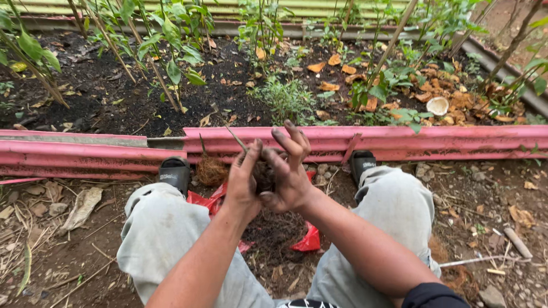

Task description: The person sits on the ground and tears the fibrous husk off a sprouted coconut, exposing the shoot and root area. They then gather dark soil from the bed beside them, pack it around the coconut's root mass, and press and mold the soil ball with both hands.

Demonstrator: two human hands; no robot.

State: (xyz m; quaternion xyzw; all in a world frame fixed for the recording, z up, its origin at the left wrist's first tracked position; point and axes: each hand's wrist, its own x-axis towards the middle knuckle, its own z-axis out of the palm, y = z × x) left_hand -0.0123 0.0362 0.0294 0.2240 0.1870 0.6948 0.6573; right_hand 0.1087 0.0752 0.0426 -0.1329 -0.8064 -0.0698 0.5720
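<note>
My left hand [242,182] and my right hand [288,168] are pressed together in front of me around a dark clump of soil and roots [264,174]. Both hands are smeared with dirt, and the right hand's fingers spread upward over the clump. A thin stem [235,138] sticks up from between the hands. Below them a red plastic sheet [308,239] lies on the ground between my knees with loose soil heaped on it.
A pink metal border [399,140] runs across in front of my black sandals [174,173]. Behind it lies a bed of dark soil with green plants [171,51] and dry leaves [451,97]. A brown fibrous root ball [212,169] sits by the border.
</note>
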